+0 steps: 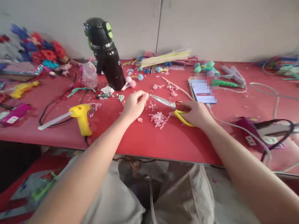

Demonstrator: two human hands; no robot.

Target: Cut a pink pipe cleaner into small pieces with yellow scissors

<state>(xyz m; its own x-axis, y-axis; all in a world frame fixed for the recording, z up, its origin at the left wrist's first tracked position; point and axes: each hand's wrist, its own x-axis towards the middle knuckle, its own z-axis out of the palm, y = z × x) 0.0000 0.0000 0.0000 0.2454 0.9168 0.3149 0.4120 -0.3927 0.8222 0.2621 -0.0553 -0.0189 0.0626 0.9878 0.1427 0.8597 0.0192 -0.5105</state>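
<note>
My right hand [195, 114] grips yellow-handled scissors [168, 105] low over the red table [144, 140]; the blades point left toward my left hand. My left hand [134, 105] hovers just left of the blade tips with fingertips pinched together; whatever it pinches is too small to make out. A small heap of pink cut bits [159, 119] lies on the table between the two hands, with more pink scraps scattered behind.
A yellow glue gun [80, 117] lies at left near the front edge. A black bottle [106, 53] stands behind my left hand. A phone [202, 91] with a white cable lies behind my right hand. Pale sticks [165, 57], pompoms and craft clutter line the back.
</note>
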